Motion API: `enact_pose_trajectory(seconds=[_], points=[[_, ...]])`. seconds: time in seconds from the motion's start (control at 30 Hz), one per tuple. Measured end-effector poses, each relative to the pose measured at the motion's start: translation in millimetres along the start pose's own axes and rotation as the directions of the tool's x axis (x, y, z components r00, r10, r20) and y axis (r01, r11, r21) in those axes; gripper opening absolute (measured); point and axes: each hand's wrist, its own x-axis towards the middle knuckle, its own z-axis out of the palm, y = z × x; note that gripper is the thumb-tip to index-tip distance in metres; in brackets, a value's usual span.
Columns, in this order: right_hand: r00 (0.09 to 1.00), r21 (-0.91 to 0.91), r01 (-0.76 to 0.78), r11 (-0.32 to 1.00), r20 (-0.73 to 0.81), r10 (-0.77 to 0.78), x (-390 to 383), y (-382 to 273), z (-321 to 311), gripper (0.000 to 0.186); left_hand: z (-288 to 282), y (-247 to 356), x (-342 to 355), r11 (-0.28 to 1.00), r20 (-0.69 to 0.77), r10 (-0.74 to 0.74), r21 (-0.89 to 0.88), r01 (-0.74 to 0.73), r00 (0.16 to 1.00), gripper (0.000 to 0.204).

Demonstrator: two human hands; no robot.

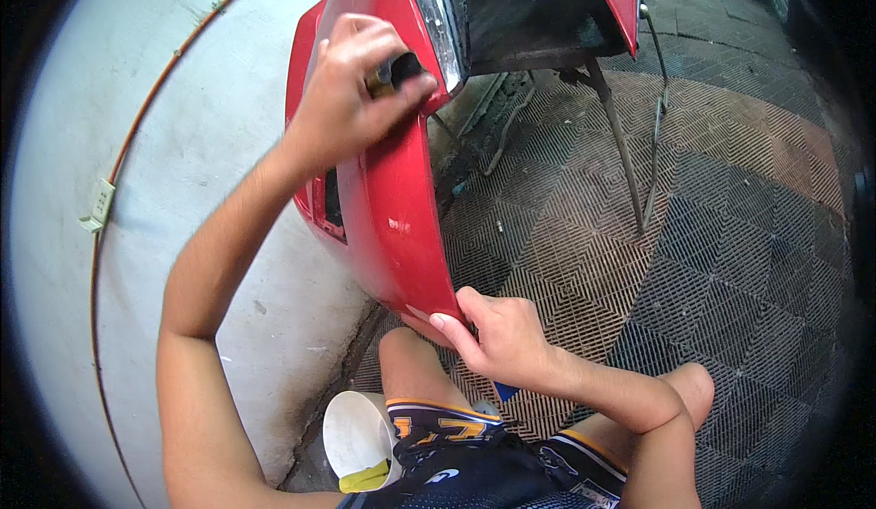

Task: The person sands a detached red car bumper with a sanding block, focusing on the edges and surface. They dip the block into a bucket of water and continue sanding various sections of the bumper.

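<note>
A glossy red car bumper [401,208] stands in front of me, its near end curving down toward my knees. My left hand [351,89] is up at its top part, fingers curled round a small dark, curled piece [404,69] that looks like sandpaper, with a brownish patch at one side. The hand is slightly blurred and lies against or just over the red surface; exact contact is hard to see. Lower down, my right hand [502,336] grips the bumper's near right edge, thumb on the outer face and the other fingers mostly hidden behind it.
A white bucket [351,427] with a yellow cloth [365,478] stands by my left leg. Thin metal stand legs [620,144] rise beyond the bumper. A pale wall [228,327] with a brown cable [137,126] runs along the left. Ribbed floor tiles [730,263] spread right.
</note>
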Motion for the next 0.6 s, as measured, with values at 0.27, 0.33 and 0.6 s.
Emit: enact_pose_trajectory(seconds=[0.27, 0.33, 0.6], points=[[1.000, 0.010, 0.008, 1.000, -0.012, -0.008, 0, -2, 5, 0.031, -2, -9, 11, 0.999, -0.074, -0.017, 0.043, 0.020, 0.997, 0.025], [1.000, -0.009, 0.020, 1.000, -0.022, -0.020, -1, -3, 4, 0.029, -8, -12, 9, 0.998, -0.041, -0.061, 0.019, 0.061, 0.997, 0.025], [1.000, 0.007, -0.014, 1.000, 0.015, 0.014, 0, -1, 4, 0.029, -5, 1, -6, 0.997, 0.008, -0.075, 0.028, 0.075, 0.997, 0.027]])
